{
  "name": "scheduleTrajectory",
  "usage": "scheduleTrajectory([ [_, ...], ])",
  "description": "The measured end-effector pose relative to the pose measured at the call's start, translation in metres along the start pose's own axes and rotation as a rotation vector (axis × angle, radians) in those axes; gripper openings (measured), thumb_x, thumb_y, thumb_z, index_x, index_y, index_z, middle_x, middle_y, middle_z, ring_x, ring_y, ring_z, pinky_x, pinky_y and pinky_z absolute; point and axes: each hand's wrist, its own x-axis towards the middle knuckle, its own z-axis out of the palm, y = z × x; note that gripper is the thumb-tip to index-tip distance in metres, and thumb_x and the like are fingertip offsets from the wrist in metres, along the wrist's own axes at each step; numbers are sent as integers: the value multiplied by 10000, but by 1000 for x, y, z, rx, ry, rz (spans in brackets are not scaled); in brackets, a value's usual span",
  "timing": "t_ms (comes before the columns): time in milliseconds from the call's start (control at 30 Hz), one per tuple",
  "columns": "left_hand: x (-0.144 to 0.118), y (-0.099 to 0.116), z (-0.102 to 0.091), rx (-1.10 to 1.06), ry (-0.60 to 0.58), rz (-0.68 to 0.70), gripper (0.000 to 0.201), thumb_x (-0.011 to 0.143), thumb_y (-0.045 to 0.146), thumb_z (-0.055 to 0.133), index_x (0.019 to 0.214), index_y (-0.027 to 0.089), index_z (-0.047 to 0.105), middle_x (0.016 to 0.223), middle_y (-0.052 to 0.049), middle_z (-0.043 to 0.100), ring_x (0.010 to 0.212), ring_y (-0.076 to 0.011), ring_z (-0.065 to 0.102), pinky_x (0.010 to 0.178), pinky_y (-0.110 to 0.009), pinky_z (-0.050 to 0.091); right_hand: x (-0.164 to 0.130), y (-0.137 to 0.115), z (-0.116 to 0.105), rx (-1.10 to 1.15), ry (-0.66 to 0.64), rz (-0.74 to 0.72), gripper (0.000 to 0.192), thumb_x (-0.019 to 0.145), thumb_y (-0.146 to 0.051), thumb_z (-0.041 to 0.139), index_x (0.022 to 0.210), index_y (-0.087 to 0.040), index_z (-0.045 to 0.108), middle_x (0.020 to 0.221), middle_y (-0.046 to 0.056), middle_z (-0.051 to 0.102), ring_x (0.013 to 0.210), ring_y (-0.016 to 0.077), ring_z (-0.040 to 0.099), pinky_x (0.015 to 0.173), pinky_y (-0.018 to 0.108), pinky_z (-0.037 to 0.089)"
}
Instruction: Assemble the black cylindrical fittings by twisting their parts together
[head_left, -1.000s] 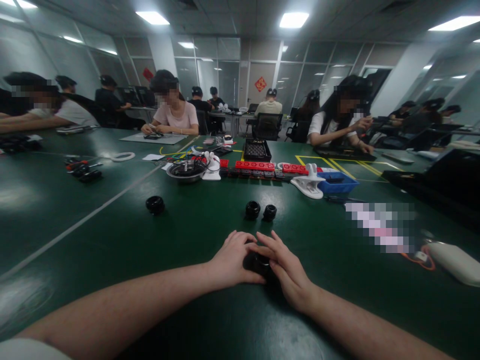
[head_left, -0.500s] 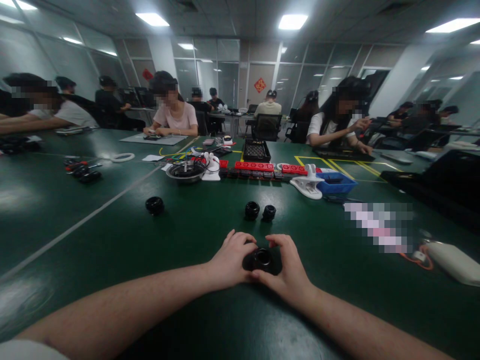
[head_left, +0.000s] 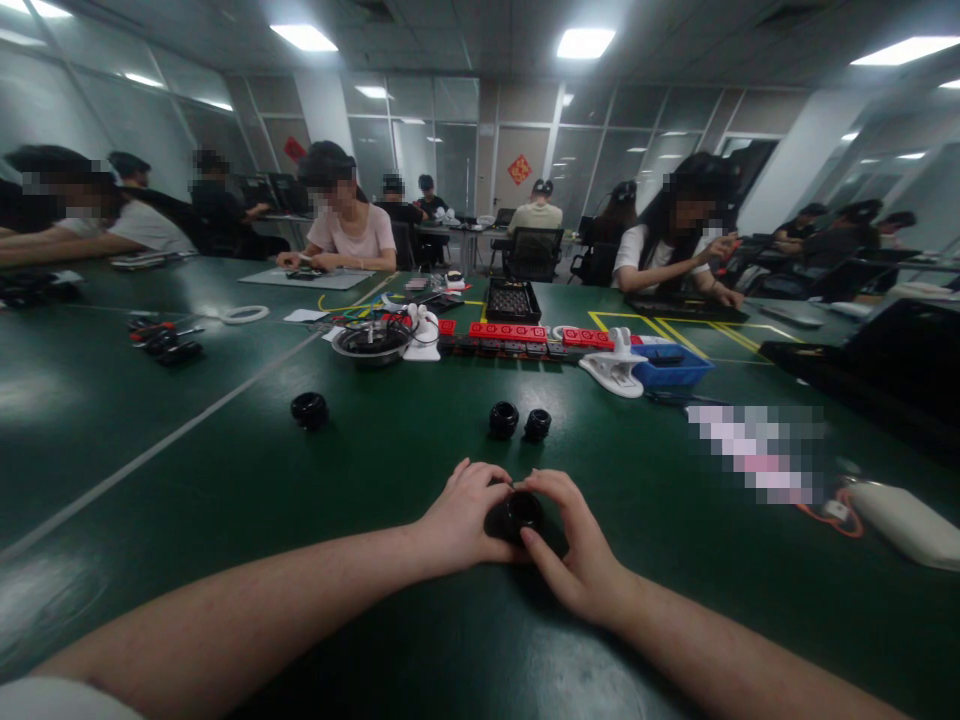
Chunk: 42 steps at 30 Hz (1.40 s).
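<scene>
We rest both forearms on the green table (head_left: 225, 480), converging toward the middle, wrists low on the surface. Our left hand (head_left: 461, 515) and right hand (head_left: 577, 550) meet around one small black round part (head_left: 519, 512) — it sits directly between the fingertips, its opening facing up, equally near to each hand. The left fingers curl against its left side; the right thumb and forefinger pinch its rim from the right. Beyond the fingers, apart from them, stand two similar black parts (head_left: 519, 422) — a third black part (head_left: 309, 409) lies farther left.
</scene>
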Motion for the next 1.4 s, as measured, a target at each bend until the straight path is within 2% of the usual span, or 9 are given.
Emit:
scheduleTrajectory([
  [233,1,-1,0,4,-8,9,583,587,528,670,1054,204,541,1090,-67,486,1070,-268,414,1001,-510,173,-4,5,-1,151,-78,55,575,800,-125,362,1321,-234,144,1349,101,294,1189,232,388,982,465,321],
  [300,0,-1,0,8,-7,5,546,588,528,669,1004,191,562,1089,-71,488,1066,-270,418,1001,-512,175,-4,5,-1,94,-84,46,597,801,-154,372,1336,-221,113,1372,103,269,1223,243,339,1008,494,261],
  [400,0,-1,0,5,-6,-4,512,591,514,672,971,187,565,1092,-72,489,1069,-267,418,1007,-517,161,-2,6,0,-83,-32,36,598,780,-228,455,1309,-197,178,1322,120,332,1233,275,300,1024,539,169],
  [467,0,-1,0,0,-12,-6,494,597,491,676,969,187,560,1098,-71,487,1076,-265,414,1010,-519,153,-1,7,1,-174,14,61,584,749,-288,524,1256,-191,249,1220,127,420,1166,289,374,1007,554,186],
  [567,0,-1,0,-9,-16,-5,459,617,462,668,968,188,556,1093,-67,487,1075,-258,415,1013,-517,153,1,8,2,-231,45,103,560,694,-350,600,1164,-203,333,1034,98,507,1001,281,489,929,536,313],
  [733,-1,-1,0,-15,-11,-2,456,606,453,673,963,194,558,1087,-65,486,1063,-256,424,1015,-512,152,3,7,4,-210,48,149,503,664,-293,633,1095,-208,389,907,65,521,853,240,531,751,419,456],
  [1100,1,-1,1,-8,-11,-6,591,590,480,678,1100,224,525,1086,-56,481,1062,-263,415,1005,-511,162,2,6,-1,11,-88,61,564,744,-128,432,1270,-236,261,1111,77,554,1064,227,498,912,454,379],
  [1267,0,-2,2,2,0,1,602,581,516,681,1085,220,538,1091,-57,484,1066,-260,415,1007,-502,163,5,7,-4,-37,-122,17,569,776,-112,377,1304,-273,236,1150,40,569,1148,213,434,1000,519,236],
  [1400,0,-3,4,7,7,5,604,577,528,678,1077,223,532,1108,-59,482,1077,-263,413,1006,-502,166,2,5,-3,-85,-100,-14,557,801,-108,347,1317,-271,214,1242,41,491,1193,203,385,1024,495,215],
])
